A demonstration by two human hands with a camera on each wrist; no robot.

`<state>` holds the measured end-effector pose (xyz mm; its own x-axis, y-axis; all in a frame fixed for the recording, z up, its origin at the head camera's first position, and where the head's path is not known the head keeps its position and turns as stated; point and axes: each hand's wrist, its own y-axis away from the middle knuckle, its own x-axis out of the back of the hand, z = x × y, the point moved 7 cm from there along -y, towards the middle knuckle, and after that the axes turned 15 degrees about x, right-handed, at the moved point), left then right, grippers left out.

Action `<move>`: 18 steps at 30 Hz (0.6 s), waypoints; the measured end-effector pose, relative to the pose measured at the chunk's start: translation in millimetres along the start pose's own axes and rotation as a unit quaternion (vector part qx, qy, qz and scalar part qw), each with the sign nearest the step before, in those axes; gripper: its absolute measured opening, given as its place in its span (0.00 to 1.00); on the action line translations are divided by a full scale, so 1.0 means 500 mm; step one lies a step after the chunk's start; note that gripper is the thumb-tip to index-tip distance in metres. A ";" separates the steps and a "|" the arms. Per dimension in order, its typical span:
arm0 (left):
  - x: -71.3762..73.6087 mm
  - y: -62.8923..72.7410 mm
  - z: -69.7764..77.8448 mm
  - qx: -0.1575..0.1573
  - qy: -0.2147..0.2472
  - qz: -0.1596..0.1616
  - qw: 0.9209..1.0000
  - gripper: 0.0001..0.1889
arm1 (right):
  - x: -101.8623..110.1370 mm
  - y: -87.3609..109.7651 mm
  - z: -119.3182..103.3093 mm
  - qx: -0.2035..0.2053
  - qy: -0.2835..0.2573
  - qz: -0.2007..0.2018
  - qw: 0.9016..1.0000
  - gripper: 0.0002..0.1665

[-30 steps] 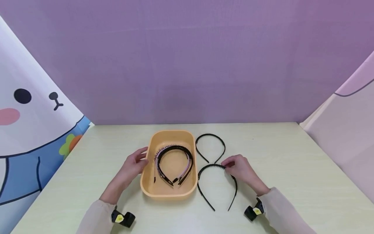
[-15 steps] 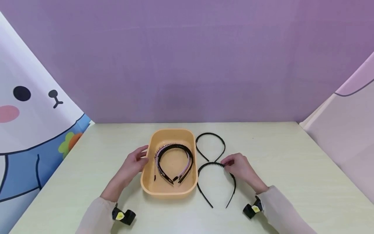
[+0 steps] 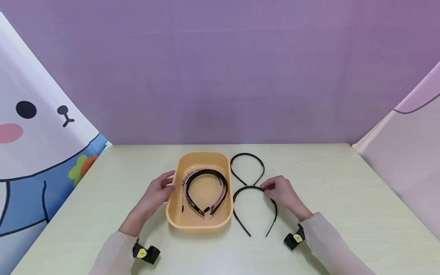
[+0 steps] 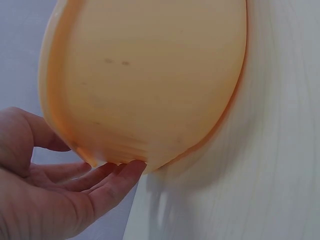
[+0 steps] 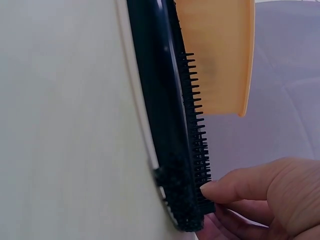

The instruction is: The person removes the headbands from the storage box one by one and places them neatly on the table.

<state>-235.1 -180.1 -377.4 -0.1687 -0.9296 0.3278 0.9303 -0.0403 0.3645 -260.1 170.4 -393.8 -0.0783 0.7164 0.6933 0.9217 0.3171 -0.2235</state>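
My left hand (image 3: pixel 157 193) holds the left side of a yellow-orange plastic tray (image 3: pixel 173 217). The left wrist view shows its thumb at the rim and fingertips on the outer wall (image 4: pixel 150 90). Inside the tray lie black headbands (image 3: pixel 207 172) and a lilac headband (image 3: pixel 219 198), overlapping. My right hand (image 3: pixel 281 191) pinches the upper right of a black toothed headband (image 3: pixel 245 188), which is on the table with its ends toward me. In the right wrist view, thumb and fingers meet on this headband's (image 5: pixel 167 100) toothed band. Beyond it lies another black headband (image 3: pixel 245 154), its ends at the pinched one's top.
The pale wooden table (image 3: pixel 343 198) reaches back to a purple curtain (image 3: pixel 220 76). A cartoon-printed cloth (image 3: pixel 41 152) hangs at the left, and a light cloth (image 3: pixel 412 152) at the right. The tray stands directly left of both loose headbands.
My right hand has moved slightly away from me, pushing the near headband along the table; the far headband has shifted slightly back too. The left hand and tray have stayed nearly still.
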 end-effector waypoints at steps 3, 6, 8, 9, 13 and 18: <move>0.000 -0.001 -0.001 0.001 0.001 0.000 1.000 0.29 | 0.000 -0.005 0.003 -0.001 0.003 0.000 1.000 0.11; 0.000 -0.001 -0.001 0.001 -0.001 0.001 1.000 0.29 | 0.000 -0.009 0.005 -0.005 0.004 -0.001 1.000 0.10; -0.001 0.000 0.000 0.000 -0.002 0.001 1.000 0.29 | -0.001 -0.011 0.007 -0.007 0.008 0.000 1.000 0.10; -0.001 0.000 0.000 0.000 -0.004 0.001 1.000 0.29 | -0.001 -0.012 0.007 -0.006 0.009 0.000 1.000 0.10; -0.001 0.001 0.001 0.000 -0.005 0.003 1.000 0.29 | -0.001 -0.016 0.004 -0.005 0.011 -0.005 1.000 0.10; -0.001 0.003 0.001 -0.001 -0.005 0.006 1.000 0.29 | 0.001 -0.022 -0.005 0.002 0.014 -0.013 1.000 0.08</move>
<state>-233.8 -179.4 -376.8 -0.1620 -0.9259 0.3412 0.9325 -0.0305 0.3600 -269.4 165.7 -389.6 -0.0908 0.6899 0.7182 0.9183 0.3370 -0.2076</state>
